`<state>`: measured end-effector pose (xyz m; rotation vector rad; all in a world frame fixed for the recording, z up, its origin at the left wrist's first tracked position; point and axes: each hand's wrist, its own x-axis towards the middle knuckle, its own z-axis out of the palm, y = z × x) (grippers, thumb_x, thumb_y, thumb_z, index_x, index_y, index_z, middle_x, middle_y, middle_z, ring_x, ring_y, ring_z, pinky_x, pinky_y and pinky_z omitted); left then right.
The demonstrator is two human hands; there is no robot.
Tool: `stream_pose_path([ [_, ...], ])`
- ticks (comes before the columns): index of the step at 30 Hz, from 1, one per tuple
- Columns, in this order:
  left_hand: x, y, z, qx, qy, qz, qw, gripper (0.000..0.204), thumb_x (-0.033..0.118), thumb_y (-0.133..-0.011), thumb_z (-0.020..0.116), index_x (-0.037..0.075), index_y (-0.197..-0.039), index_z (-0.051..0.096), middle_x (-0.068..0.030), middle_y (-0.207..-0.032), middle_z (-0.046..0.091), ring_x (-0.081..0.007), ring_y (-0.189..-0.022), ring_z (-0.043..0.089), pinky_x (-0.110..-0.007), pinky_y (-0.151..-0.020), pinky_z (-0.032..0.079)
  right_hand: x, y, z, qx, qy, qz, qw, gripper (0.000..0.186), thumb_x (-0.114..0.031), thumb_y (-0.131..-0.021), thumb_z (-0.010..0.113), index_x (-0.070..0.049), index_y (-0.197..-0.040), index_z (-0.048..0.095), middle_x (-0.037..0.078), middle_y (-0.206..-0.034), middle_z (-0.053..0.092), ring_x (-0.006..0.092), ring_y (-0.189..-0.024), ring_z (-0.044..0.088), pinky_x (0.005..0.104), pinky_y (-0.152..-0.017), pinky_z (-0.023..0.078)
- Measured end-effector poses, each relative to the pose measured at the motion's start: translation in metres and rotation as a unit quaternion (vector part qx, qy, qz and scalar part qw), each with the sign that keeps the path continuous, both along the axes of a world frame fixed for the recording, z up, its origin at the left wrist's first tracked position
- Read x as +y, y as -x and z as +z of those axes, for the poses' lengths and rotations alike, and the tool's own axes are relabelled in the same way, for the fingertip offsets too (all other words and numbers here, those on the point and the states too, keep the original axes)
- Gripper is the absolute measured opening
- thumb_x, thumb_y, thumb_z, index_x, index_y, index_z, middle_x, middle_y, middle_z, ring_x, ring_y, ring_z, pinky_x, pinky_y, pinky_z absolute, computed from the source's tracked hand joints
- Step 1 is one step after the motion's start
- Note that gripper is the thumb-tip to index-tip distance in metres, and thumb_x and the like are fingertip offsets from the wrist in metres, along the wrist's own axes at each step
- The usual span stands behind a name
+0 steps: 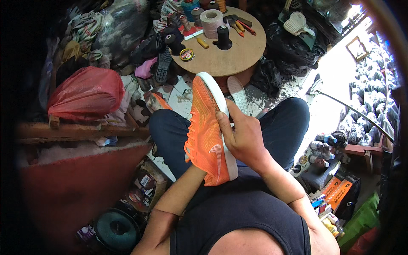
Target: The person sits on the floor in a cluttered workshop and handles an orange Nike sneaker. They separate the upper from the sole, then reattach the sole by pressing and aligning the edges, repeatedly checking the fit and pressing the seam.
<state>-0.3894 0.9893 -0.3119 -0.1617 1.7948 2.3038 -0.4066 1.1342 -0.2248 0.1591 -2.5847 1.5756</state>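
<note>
Guessing this orange sneaker (205,134) is light and soft; right hand (244,135) gripping the firmer sole (230,163) works, left hand's hidden, can't tell.

The orange shoe (208,131), laced, is held sideways mid-view, toe (200,83) pointing away, white sole (231,163) facing right (a pale mark (218,154) curves near the heel (212,178)).

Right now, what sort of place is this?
Probably a shoe repair workshop: thread spools on a round table, a shoe sole lying near it, and an orange shoe in the right hand.
</note>
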Motion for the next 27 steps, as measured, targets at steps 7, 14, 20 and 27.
stream_pose_path([
  [7, 0.002, -0.002, -0.005, 0.007, -0.013, 0.017, 1.0, 0.044, 0.014, -0.111, 0.058, 0.005, -0.153, 0.047, -0.0105, -0.143, 0.055, -0.023, -0.133, 0.053, -0.036, -0.114, 0.045, -0.007, 0.0, -0.027, 0.042, 0.165, 0.071, 0.983, 0.06, -0.032, -0.117, 0.039, 0.006, -0.163, 0.035, 0.026, -0.16, 0.046, 0.0389, -0.151, 0.042, 0.045, -0.125, 0.029],
  [14, 0.004, -0.005, -0.007, 0.01, -0.011, 0.034, 0.999, 0.046, 0.015, -0.112, 0.057, 0.005, -0.155, 0.045, -0.0108, -0.146, 0.053, -0.0232, -0.136, 0.051, -0.036, -0.116, 0.043, -0.009, -0.002, -0.039, 0.008, 0.2, 0.108, 0.974, 0.069, -0.042, -0.119, 0.028, 0.006, -0.167, 0.025, 0.024, -0.172, 0.032, 0.0356, -0.162, 0.026, 0.0425, -0.132, 0.018],
  [20, 0.004, -0.005, -0.008, 0.013, -0.014, 0.043, 0.999, 0.048, 0.017, -0.112, 0.056, 0.005, -0.157, 0.043, -0.011, -0.149, 0.051, -0.0234, -0.138, 0.049, -0.036, -0.118, 0.042, -0.009, 0.001, -0.035, 0.022, 0.182, 0.122, 0.975, 0.064, -0.033, -0.119, 0.031, 0.007, -0.167, 0.024, 0.027, -0.173, 0.029, 0.0407, -0.163, 0.024, 0.045, -0.132, 0.013],
  [27, 0.006, -0.002, -0.007, 0.017, -0.024, 0.046, 0.999, 0.05, 0.018, -0.113, 0.055, 0.006, -0.159, 0.04, -0.0113, -0.152, 0.049, -0.0236, -0.141, 0.047, -0.037, -0.119, 0.04, -0.01, -0.002, -0.033, 0.018, 0.191, 0.125, 0.973, 0.069, -0.039, -0.118, 0.03, 0.008, -0.168, 0.02, 0.029, -0.174, 0.024, 0.0433, -0.163, 0.02, 0.047, -0.133, 0.009],
])
